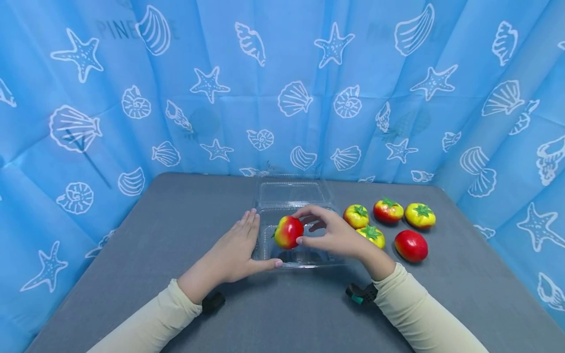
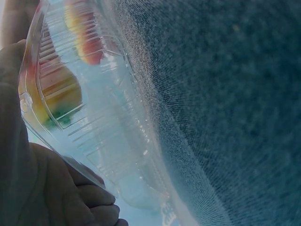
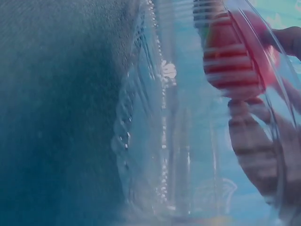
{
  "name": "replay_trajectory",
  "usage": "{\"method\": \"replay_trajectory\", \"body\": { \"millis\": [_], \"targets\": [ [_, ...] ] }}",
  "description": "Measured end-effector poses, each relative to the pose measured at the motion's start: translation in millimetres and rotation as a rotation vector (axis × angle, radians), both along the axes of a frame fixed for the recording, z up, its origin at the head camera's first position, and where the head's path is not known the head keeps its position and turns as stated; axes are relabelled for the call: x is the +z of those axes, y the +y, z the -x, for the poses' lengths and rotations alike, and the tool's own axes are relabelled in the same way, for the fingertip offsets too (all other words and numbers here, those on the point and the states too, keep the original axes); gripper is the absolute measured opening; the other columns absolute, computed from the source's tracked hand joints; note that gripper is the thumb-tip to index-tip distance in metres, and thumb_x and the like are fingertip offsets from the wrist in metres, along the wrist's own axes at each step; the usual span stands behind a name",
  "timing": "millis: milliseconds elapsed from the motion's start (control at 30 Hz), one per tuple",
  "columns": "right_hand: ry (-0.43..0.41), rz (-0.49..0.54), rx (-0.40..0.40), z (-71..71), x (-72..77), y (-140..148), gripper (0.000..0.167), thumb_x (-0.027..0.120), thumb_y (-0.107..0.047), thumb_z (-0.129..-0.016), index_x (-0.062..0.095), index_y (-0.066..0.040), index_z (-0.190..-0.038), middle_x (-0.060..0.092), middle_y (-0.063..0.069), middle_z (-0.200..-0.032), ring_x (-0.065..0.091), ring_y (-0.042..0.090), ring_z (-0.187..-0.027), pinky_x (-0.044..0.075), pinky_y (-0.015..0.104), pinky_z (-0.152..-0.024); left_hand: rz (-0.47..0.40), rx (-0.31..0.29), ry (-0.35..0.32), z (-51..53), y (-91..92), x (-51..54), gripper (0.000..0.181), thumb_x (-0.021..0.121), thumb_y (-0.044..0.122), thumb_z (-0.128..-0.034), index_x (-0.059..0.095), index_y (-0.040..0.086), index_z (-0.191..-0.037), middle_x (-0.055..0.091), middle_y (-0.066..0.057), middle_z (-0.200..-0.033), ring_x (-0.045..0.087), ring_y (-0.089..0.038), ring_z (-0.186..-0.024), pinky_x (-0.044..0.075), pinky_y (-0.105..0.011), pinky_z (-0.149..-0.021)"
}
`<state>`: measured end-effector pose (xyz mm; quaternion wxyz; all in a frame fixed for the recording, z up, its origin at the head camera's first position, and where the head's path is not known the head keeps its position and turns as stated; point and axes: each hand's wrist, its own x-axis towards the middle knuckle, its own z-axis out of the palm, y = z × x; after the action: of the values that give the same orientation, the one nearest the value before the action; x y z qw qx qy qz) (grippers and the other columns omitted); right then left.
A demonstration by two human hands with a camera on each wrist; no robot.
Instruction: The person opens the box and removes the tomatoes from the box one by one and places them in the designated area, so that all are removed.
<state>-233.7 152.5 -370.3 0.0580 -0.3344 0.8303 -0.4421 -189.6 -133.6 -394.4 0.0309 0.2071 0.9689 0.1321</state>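
Note:
A clear plastic clamshell box [image 1: 318,265] lies on the table with its lid [image 1: 289,193] folded back, away from me. My left hand [image 1: 231,252] rests against the box's left side and near corner, fingers straight and thumb stretched along the front rim. Over the box, my right hand [image 1: 337,234] pinches a red-and-yellow toy fruit [image 1: 289,232] between thumb and fingers. Its green leafy end points left. Through the box wall, the left wrist view shows the same fruit [image 2: 66,92]. The right wrist view shows its red side and my fingertips [image 3: 249,136] behind the plastic.
Several toy fruits stand right of the box, among them a yellow one with green leaves [image 1: 420,215], a red-and-yellow one [image 1: 388,212] and a plain red one [image 1: 411,246]. My right forearm passes close to them. A blue shell-patterned curtain [image 1: 273,113] hangs behind the grey table [image 1: 194,215].

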Motion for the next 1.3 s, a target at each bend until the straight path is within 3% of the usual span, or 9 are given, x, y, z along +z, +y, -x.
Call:
{"method": "replay_trajectory", "body": {
  "millis": [267,533,767,900,1300],
  "targets": [
    [0.005,0.011,-0.042,-2.6,4.3,20.1,0.057,0.088,-0.024,-0.088,0.061,-0.026,-0.138,0.066,-0.003,-0.138,0.064,0.026,-0.124,0.058,0.06,-0.101,-0.001,-0.001,0.001,-0.4,0.8,0.6,0.128,0.048,0.094,-0.0841,0.02,0.002,-0.169,0.01,-0.015,-0.179,0.011,-0.034,-0.167,0.024,-0.054,-0.131],
    [0.022,0.001,-0.078,-7.7,6.9,44.4,0.057,0.087,-0.021,-0.088,0.061,-0.023,-0.138,0.065,0.001,-0.138,0.065,0.027,-0.121,0.061,0.041,-0.097,-0.005,-0.011,0.01,-0.2,-0.2,0.4,0.131,0.043,0.097,-0.083,0.019,0.001,-0.168,0.009,-0.016,-0.179,0.01,-0.034,-0.167,0.023,-0.052,-0.132],
    [0.022,-0.01,-0.14,-11.9,8.2,68.2,0.055,0.086,-0.019,-0.089,0.061,-0.021,-0.138,0.065,0.004,-0.139,0.066,0.03,-0.123,0.062,0.039,-0.097,0.001,-0.016,0.009,-1.0,-2.4,0.1,0.136,0.038,0.101,-0.0816,0.016,-0.001,-0.168,0.005,-0.019,-0.179,0.006,-0.033,-0.167,0.021,-0.051,-0.134],
    [0.01,0.007,-0.173,-14.9,12.7,80.0,0.052,0.084,-0.018,-0.092,0.061,-0.018,-0.138,0.065,0.006,-0.139,0.065,0.033,-0.125,0.062,0.032,-0.095,-0.002,-0.018,0.005,-1.2,-2.9,-0.7,0.136,0.037,0.101,-0.0817,0.015,-0.002,-0.168,0.004,-0.02,-0.178,0.004,-0.033,-0.167,0.019,-0.051,-0.134],
    [0.075,-0.014,-0.305,-23.3,21.5,123.4,0.044,0.076,-0.015,-0.099,0.058,-0.01,-0.139,0.065,0.013,-0.138,0.067,0.006,-0.114,0.058,0.017,-0.094,0.007,-0.029,0.015,-1.3,-2.8,-0.6,0.134,0.037,0.099,-0.0845,0.014,-0.003,-0.168,0.003,-0.021,-0.178,0.005,-0.035,-0.167,0.018,-0.052,-0.134]
  ]
}}
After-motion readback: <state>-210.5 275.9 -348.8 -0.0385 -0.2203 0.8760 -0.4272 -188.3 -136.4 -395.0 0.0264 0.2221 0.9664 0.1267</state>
